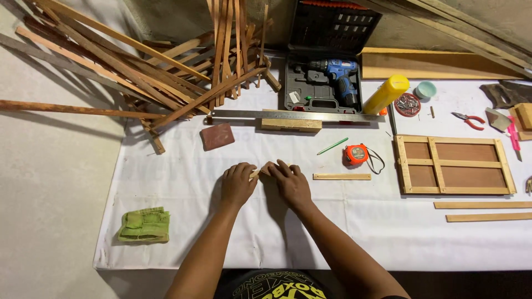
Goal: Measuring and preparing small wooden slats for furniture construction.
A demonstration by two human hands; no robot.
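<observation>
Both my hands meet at the middle of the white-covered table, gripping one small pale wood piece between them. My left hand closes on its left end. My right hand covers its right end, so most of the piece is hidden under my fingers. A short wood strip lies just right of my right hand.
A pile of long wood slats fills the back left. An open case with a blue drill, a steel ruler, yellow bottle, orange tape measure, green pencil, brown sanding block, wooden frame, pliers, green cloth.
</observation>
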